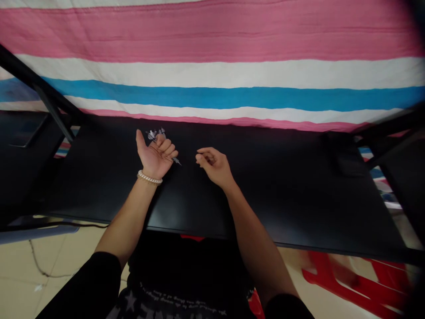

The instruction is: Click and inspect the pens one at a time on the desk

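Note:
My left hand (pixel 156 156) is turned palm up above the black tabletop (pixel 282 186), its thumb stretched out and its fingers curled in. A slim pen-like thing (pixel 177 161) with a pointed grey tip sticks out past the little finger; the curled fingers cover its middle. Shiny, clear-looking parts (pixel 152 135) show beyond the index finger. Whether they belong to the same thing I cannot tell. To the right, my right hand (pixel 215 165) hovers apart from it with fingers bent and thumb close to the index finger. Anything inside that grip is hidden.
A pink, white and blue striped sheet (pixel 212 95) hangs along the back edge. Black frame bars (pixel 49 97) slope at both sides. On the right of the table lies a dark flat object (pixel 345 155). Below stands red plastic furniture (pixel 345 283) on the tiled floor.

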`<state>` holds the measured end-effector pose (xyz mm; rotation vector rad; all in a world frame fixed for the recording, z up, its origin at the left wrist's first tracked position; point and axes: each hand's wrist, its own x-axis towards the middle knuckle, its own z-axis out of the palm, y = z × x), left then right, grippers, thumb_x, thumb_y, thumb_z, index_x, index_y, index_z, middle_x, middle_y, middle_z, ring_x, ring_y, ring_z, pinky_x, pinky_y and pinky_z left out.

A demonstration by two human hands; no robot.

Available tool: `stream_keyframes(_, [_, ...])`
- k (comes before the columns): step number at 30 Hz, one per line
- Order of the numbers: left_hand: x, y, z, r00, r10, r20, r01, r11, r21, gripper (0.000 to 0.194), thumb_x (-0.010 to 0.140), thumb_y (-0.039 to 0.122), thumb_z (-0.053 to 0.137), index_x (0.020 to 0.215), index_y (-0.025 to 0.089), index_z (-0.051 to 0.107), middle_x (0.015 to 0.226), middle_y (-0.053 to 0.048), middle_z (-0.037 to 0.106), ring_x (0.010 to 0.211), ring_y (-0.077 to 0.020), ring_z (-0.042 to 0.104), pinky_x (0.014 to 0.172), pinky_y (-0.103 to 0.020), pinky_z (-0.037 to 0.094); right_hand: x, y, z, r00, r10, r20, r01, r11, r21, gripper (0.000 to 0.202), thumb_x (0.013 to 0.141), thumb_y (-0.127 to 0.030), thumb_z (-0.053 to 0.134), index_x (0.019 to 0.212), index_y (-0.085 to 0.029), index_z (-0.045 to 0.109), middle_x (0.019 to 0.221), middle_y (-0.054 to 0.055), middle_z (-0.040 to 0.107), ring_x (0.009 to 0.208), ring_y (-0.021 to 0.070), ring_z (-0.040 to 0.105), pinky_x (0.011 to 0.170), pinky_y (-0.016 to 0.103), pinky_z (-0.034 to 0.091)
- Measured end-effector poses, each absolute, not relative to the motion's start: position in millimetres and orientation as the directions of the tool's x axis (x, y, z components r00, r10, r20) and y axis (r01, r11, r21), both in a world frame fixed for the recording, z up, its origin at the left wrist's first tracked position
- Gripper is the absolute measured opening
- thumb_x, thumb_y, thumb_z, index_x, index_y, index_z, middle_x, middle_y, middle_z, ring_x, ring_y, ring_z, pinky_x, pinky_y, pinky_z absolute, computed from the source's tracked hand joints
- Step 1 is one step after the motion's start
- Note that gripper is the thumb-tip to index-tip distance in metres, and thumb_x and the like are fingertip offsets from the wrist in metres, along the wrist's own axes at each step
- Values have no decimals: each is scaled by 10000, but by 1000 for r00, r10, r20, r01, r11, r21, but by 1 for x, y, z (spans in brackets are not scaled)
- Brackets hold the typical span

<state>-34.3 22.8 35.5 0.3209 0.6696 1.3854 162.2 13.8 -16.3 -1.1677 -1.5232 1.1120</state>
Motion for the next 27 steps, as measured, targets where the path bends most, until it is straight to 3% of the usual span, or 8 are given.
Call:
stream_keyframes(4, [-46, 22, 42, -9, 961, -277, -819, 152, 553, 592, 997, 620, 247, 565, 220, 315, 459, 58, 226, 366, -87, 248, 374, -240, 261, 169, 18, -16, -101, 987, 129, 215, 148, -965, 309, 905, -501, 639, 917, -196, 686, 692, 11, 679, 618, 134, 626, 613, 280, 497])
stream_keyframes(10, [-58, 24, 50, -91, 954, -286, -790, 106, 604, 592, 978, 649, 227, 637, 217, 445, 466, 70, 189, 362, -89, 195, 376, -243, 217, 166, 19, -23, -148, 982, 120, 278, 157, -948, 285, 915, -480, 619, 897, -201, 677, 684, 12, 678, 630, 145, 651, 626, 286, 522])
stream_keyframes(13, [-67, 32, 48, -289, 907, -306, -716, 8, 698, 587, 944, 718, 232, 741, 227, 482, 512, 67, 250, 373, -93, 233, 377, -238, 195, 167, 20, -26, -137, 983, 123, 303, 159, -940, 288, 921, -478, 604, 899, -199, 676, 683, 15, 677, 620, 147, 652, 627, 291, 523])
stream_keyframes(16, [-76, 42, 37, -682, 689, -247, -444, -122, 888, 335, 970, 565, 363, 968, 252, 483, 647, 52, 412, 423, -88, 367, 396, -210, 228, 167, 22, -28, -127, 985, 114, 326, 150, -933, 277, 921, -463, 599, 905, -198, 680, 678, 16, 677, 610, 149, 648, 626, 292, 516])
stream_keyframes(18, [-81, 46, 24, -796, 592, -126, -178, -30, 984, 304, 925, 442, 537, 1149, 260, 440, 791, 32, 507, 537, -99, 513, 451, -205, 342, 167, 23, -30, -130, 985, 114, 353, 153, -923, 249, 917, -431, 599, 906, -197, 684, 682, 17, 678, 609, 152, 645, 623, 292, 508])
stream_keyframes(22, [-87, 47, 1, -725, 688, 39, 194, 149, 970, 519, 873, 456, 656, 1256, 209, 410, 971, -70, 584, 872, -221, 663, 765, -346, 539, 166, 24, -34, -143, 977, 159, 433, 206, -877, 179, 888, -352, 608, 922, -198, 693, 703, 20, 685, 629, 160, 641, 644, 300, 490])
stream_keyframes(25, [-87, 43, -6, -664, 732, 153, 414, 190, 890, 546, 889, 545, 622, 1251, 181, 438, 1060, -140, 600, 1086, -310, 633, 1032, -496, 462, 166, 24, -36, -150, 974, 170, 466, 221, -857, 167, 880, -332, 606, 932, -203, 699, 707, 16, 687, 636, 159, 627, 663, 301, 482])
stream_keyframes(27, [-88, 41, -6, -629, 753, 194, 499, 200, 843, 545, 917, 595, 550, 1242, 165, 463, 1089, -175, 607, 1144, -341, 610, 1091, -548, 410, 166, 24, -36, -160, 972, 172, 484, 229, -845, 163, 880, -323, 602, 928, -204, 703, 710, 14, 685, 637, 156, 615, 660, 294, 473])
